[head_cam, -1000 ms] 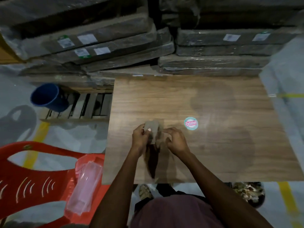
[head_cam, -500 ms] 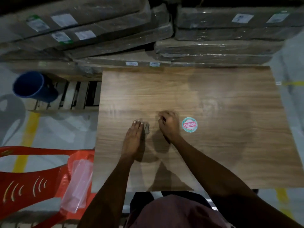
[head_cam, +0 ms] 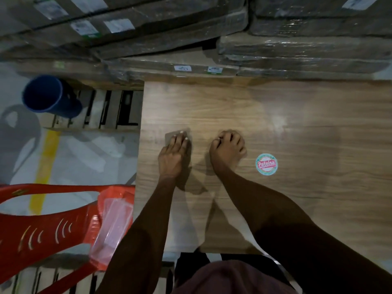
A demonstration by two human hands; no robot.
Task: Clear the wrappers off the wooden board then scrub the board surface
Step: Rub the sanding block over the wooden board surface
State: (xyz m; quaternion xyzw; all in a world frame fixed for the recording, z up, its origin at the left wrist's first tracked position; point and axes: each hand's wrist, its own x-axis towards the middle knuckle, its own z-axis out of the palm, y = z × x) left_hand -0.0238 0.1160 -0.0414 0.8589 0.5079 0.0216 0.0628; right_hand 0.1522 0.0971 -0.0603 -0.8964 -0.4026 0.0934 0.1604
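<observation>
Light wood-grain rectangular board (head_cam: 297, 128), wrappers apparently cleared, carries toward its left edge a small grey-brown scrubbing pad (head_cam: 172, 135) pressed flat under the straight fingers of the left hand (head_cam: 172, 154), presumably for rubbing, the right hand (head_cam: 228, 148) resting curled and seemingly empty beside a round teal-and-red sticker (head_cam: 266, 164).

From my feed I see a blue bucket (head_cam: 47, 94) tipped on its side on a slatted wooden pallet (head_cam: 110, 111), a red plastic chair (head_cam: 48, 221) carrying a clear plastic packet (head_cam: 113, 225), shrink-wrapped flat cartons (head_cam: 297, 49) stacked behind (labels unreadable), and a yellow floor line (head_cam: 43, 168).
</observation>
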